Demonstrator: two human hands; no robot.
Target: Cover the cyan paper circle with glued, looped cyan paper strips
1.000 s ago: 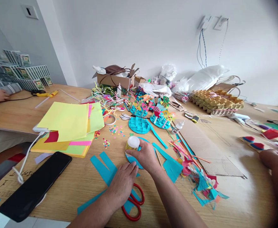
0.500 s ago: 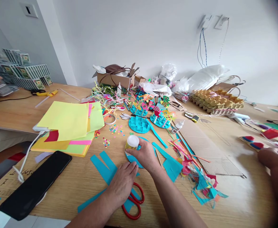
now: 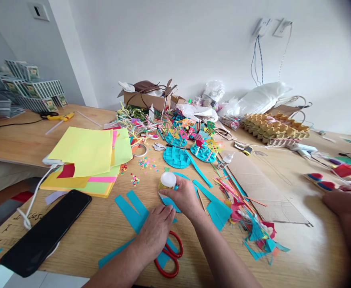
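Note:
My right hand (image 3: 183, 196) is closed around a small glue bottle with a white cap (image 3: 167, 181), holding it over a round teal paper piece (image 3: 169, 202) on the wooden table (image 3: 103, 228). My left hand (image 3: 155, 233) lies flat with its fingers spread on teal paper strips (image 3: 130, 205), its fingertips at the edge of the round piece. Red-handled scissors (image 3: 171, 260) lie just under and right of that hand.
A black phone (image 3: 45, 233) lies at the front left by a stack of yellow and coloured paper (image 3: 87, 158). Teal woven discs with decorations (image 3: 190, 149), paper scraps (image 3: 250, 224), cardboard (image 3: 259, 186) and egg trays (image 3: 275, 128) crowd the table. Another person's hand (image 3: 345, 202) rests at the right.
My hands have barely moved. The other person's hand at the far left has slipped out of view, and the hand at the right has shifted slightly.

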